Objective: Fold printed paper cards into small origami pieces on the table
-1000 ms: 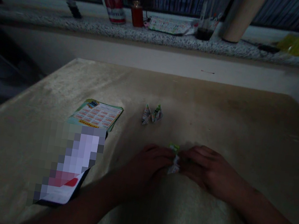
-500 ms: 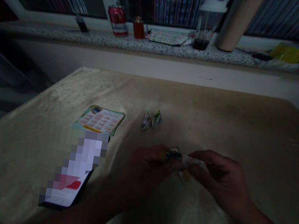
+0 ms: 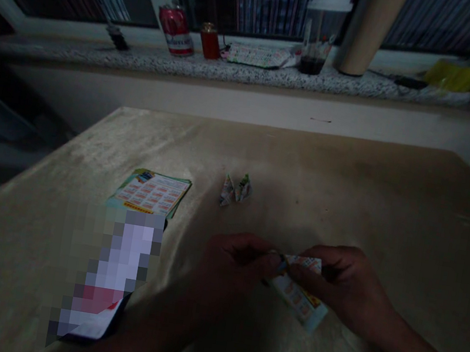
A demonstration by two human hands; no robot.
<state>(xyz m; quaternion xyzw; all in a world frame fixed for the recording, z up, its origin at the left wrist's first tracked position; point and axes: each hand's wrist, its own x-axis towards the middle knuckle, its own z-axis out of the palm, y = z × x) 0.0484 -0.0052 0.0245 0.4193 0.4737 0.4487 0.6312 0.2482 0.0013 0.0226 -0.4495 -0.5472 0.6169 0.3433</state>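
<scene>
A printed paper slip [image 3: 298, 298] with coloured edges is pinched between my two hands. My left hand [image 3: 243, 260] grips its left end, thumb and fingers pressed together. On the other side my right hand [image 3: 335, 275] is closed on the slip with the thumb on top. A lower part of the paper hangs spread out beneath the fingers; its folds are partly hidden. Farther up the table stand two small folded paper pieces [image 3: 226, 191]. To the left lies a stack of similar printed slips [image 3: 150, 193].
A phone [image 3: 98, 321] with a blurred lit screen lies by my left forearm. On the granite windowsill [image 3: 137, 61] behind the table stand a red can [image 3: 176, 33], an orange-red jar [image 3: 210, 42], a lidded plastic cup with a straw [image 3: 316, 40] and a tall cylinder [image 3: 368, 36].
The paper in my hands was folded up small; now a wider printed part of it shows below my fingers. My hands have come closer together, and the view has shifted slightly.
</scene>
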